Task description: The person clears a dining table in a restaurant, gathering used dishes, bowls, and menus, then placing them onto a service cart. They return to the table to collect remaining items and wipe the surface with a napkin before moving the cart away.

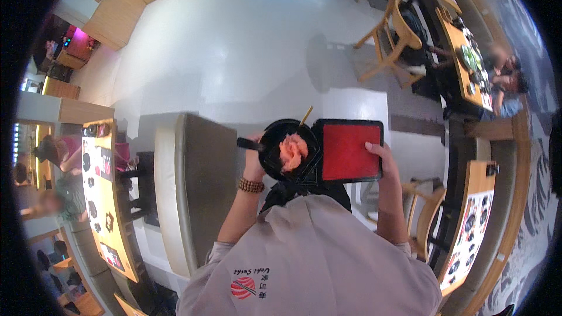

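In front of my body, my left hand grips a round black bowl from its left side; most of the fingers are hidden beneath it. Folded pink-orange slices of food lie inside the bowl. A dark handle sticks out over the left rim, and a thin yellowish stick leans out at the far right. Right beside the bowl is a square red tray with a black rim. My right hand holds its right edge, thumb on top and the other fingers out of sight below.
A padded bench stands close on my left, with a set table and seated people beyond. To the right are a wooden chair, another set table and, farther off, a chair at a table. Pale floor stretches ahead.
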`<state>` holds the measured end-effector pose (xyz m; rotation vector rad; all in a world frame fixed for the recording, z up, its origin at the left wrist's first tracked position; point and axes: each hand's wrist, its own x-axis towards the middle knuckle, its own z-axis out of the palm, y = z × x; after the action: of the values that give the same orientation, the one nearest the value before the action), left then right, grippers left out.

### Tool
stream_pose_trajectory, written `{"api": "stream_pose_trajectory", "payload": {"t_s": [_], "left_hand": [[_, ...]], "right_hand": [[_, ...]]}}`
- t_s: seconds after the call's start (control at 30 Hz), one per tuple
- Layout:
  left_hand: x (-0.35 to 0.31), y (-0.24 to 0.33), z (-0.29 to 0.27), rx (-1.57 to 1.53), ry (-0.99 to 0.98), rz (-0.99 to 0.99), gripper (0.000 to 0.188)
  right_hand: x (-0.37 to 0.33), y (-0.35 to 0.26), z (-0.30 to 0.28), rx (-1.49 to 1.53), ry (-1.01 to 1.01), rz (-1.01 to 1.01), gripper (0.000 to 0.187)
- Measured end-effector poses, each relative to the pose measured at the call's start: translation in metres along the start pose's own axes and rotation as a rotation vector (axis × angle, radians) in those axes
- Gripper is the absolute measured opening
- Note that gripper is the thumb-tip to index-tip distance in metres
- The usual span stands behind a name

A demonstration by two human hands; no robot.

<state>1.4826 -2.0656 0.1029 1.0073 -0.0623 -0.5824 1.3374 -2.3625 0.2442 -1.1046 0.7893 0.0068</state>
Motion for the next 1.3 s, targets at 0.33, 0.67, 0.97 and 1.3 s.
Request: {"api": "stream_pose_trajectory", "payload": {"t_s": [0.33,0.67,0.97,1.3], "left_hand": [[0.248,0.071,0.007,0.04,0.103,0.081,0.016],[0.503,0.193,-0.018,0.153,0.223,0.106,0.029],[0.739,0.295,-0.087,0.25,0.161,0.138,0.027],[0.98,0.383,-0.145,0.297,0.336,0.228,0.019]], "right_hand": [[0.246,-0.187,0.087,-0.103,-0.11,0.066,0.056],[0.478,-0.284,0.187,-0.049,-0.095,0.04,0.058],[0.647,-0.4,0.33,-0.031,-0.023,-0.03,0.057],[0.903,-0.517,0.45,-0.119,-0.209,-0.016,0.064]]}}
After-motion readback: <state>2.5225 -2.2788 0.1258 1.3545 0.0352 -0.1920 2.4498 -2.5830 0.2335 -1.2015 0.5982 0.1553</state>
